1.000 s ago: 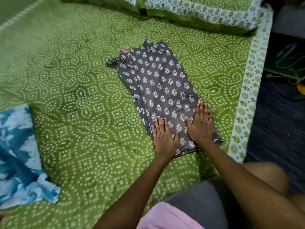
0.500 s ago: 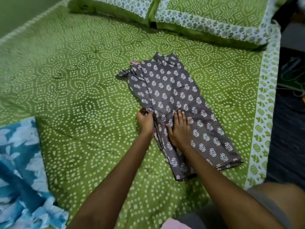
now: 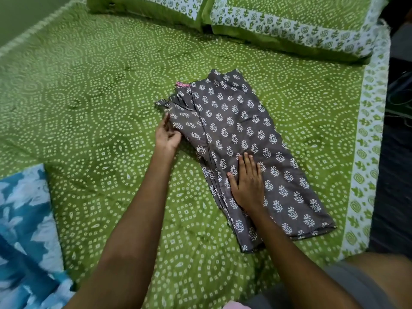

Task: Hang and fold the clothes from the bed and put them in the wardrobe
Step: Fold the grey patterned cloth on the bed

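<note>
Now both hands work higher up the grey printed garment [image 3: 240,139], which lies folded lengthwise on the green bedspread [image 3: 93,112], toward the right side of the bed and short of the pillows [image 3: 289,21] at the far end. A second ago both palms lay flat on its near hem; half a second ago the left hand had reached the left edge about halfway up, with the right palm just beside it. Since then the left hand [image 3: 167,136] has travelled farther still and sits at the left edge near the bunched waist end, its fingers curled against the loose layers there; whether it actually pinches the cloth or only touches it, I cannot tell. The right hand [image 3: 247,182] lies relaxed and flat, fingers straight, pressing the middle of the garment down.

That shift suggests the smoothing of the lower half is finished and the untidy layers near the pink tag [image 3: 182,84] are being squared up before a crosswise fold. A blue and white garment [image 3: 24,230] waits at the near left, so the wardrobe step looks some way off.
</note>
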Tool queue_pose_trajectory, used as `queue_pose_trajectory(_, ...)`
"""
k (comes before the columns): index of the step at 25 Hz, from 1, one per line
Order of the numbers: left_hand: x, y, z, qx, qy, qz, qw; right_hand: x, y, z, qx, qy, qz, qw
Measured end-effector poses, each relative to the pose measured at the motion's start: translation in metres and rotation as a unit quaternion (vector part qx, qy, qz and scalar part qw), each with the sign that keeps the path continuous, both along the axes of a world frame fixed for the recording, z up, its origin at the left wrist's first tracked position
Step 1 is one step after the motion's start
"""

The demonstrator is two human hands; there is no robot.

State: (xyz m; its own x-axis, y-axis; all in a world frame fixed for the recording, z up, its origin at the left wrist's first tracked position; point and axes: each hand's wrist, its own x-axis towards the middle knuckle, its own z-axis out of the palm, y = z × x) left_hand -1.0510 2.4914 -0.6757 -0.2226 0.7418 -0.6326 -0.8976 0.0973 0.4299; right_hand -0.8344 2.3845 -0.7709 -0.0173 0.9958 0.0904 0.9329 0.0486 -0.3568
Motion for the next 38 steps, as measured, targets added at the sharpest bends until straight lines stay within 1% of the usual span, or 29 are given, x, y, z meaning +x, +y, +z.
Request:
queue_pose_trajectory(1, -0.014, -0.002, -0.002, 0.013, 0.018, 0.015, 1.000, 0.000, 0.000, 0.000, 0.001, 0.003, 0.000, 1.000)
queue_pose_trajectory(2, -0.027, -0.006, -0.007, 0.020, 0.057, 0.024, 0.998, 0.000, 0.000, 0.000, 0.001, 0.006, 0.000, 1.000)
queue_pose_trajectory(4, -0.054, -0.016, -0.015, 0.019, 0.164, 0.022, 0.986, 0.000, 0.001, 0.001, 0.003, 0.007, 0.000, 1.000)
queue_pose_trajectory(5, -0.063, -0.018, -0.017, 0.004, 0.179, 0.019, 0.984, 0.000, 0.001, 0.001, 0.003, 0.007, 0.001, 1.000)
queue_pose_trajectory(6, -0.070, -0.019, -0.018, 0.009, 0.164, 0.020, 0.986, 0.001, 0.001, 0.001, 0.000, 0.007, 0.003, 1.000)
queue_pose_trajectory(7, -0.075, -0.020, -0.021, 0.004, 0.186, -0.001, 0.983, 0.001, 0.001, 0.001, -0.004, 0.008, 0.005, 1.000)
queue_pose_trajectory(9, -0.077, -0.025, -0.022, 0.006, 0.266, -0.060, 0.962, 0.001, 0.000, 0.002, -0.004, 0.007, 0.006, 1.000)
queue_pose_trajectory(11, -0.083, -0.028, -0.021, 0.010, 0.371, -0.089, 0.925, 0.002, 0.000, 0.002, -0.007, 0.007, 0.011, 1.000)
queue_pose_trajectory(14, -0.089, -0.039, -0.014, 0.035, 0.526, -0.072, 0.847, 0.004, -0.002, 0.003, -0.010, 0.006, 0.013, 1.000)
queue_pose_trajectory(16, -0.090, -0.055, -0.023, -0.003, 0.595, -0.080, 0.799, 0.005, -0.002, 0.003, -0.012, 0.010, 0.015, 1.000)
queue_pose_trajectory(20, -0.110, -0.075, -0.056, -0.089, 0.671, -0.151, 0.720, 0.004, -0.001, 0.003, -0.019, 0.004, 0.024, 1.000)
queue_pose_trajectory(21, -0.112, -0.074, -0.056, -0.100, 0.680, -0.152, 0.710, 0.005, 0.000, 0.003, -0.021, 0.003, 0.025, 0.999)
queue_pose_trajectory(23, -0.109, -0.077, -0.051, -0.093, 0.692, -0.142, 0.701, 0.007, -0.001, 0.003, -0.029, 0.004, 0.028, 0.999)
queue_pose_trajectory(24, -0.106, -0.079, -0.051, -0.106, 0.710, -0.130, 0.683, 0.007, -0.001, 0.004, -0.033, 0.003, 0.029, 0.999)
queue_pose_trajectory(26, -0.091, -0.082, -0.042, -0.157, 0.778, -0.089, 0.602, 0.007, -0.003, 0.005, -0.033, -0.002, 0.032, 0.999)
queue_pose_trajectory(27, -0.078, -0.081, -0.037, -0.137, 0.809, -0.075, 0.566, 0.006, -0.003, 0.005, -0.034, -0.005, 0.032, 0.999)
queue_pose_trajectory(28, -0.061, -0.077, -0.034, -0.075, 0.821, -0.089, 0.559, 0.006, -0.003, 0.005, -0.033, -0.008, 0.032, 0.999)
queue_pose_trajectory(29, -0.039, -0.074, -0.031, -0.011, 0.799, -0.148, 0.583, 0.006, -0.002, 0.005, -0.029, -0.008, 0.033, 0.999)
queue_pose_trajectory(30, -0.015, -0.071, -0.029, 0.029, 0.757, -0.238, 0.608, 0.007, -0.001, 0.004, -0.026, -0.004, 0.035, 0.999)
queue_pose_trajectory(31, 0.008, -0.068, -0.027, 0.044, 0.701, -0.322, 0.635, 0.007, -0.002, 0.004, -0.023, 0.004, 0.036, 0.999)
queue_pose_trajectory(32, 0.028, -0.064, -0.029, 0.037, 0.652, -0.366, 0.663, 0.008, -0.003, 0.005, -0.024, 0.015, 0.034, 0.999)
queue_pose_trajectory(33, 0.044, -0.059, -0.028, 0.022, 0.617, -0.375, 0.691, 0.008, -0.003, 0.006, -0.027, 0.026, 0.031, 0.999)
queue_pose_trajectory(35, 0.064, -0.047, -0.029, -0.006, 0.564, -0.356, 0.745, 0.007, -0.002, 0.017, -0.050, 0.051, 0.005, 0.997)
queue_pose_trajectory(36, 0.070, -0.042, -0.029, -0.018, 0.544, -0.352, 0.762, 0.003, 0.001, 0.026, -0.062, 0.060, -0.011, 0.996)
queue_pose_trajectory(38, 0.085, -0.036, -0.028, -0.008, 0.540, -0.356, 0.763, -0.007, 0.014, 0.042, -0.070, 0.090, -0.016, 0.993)
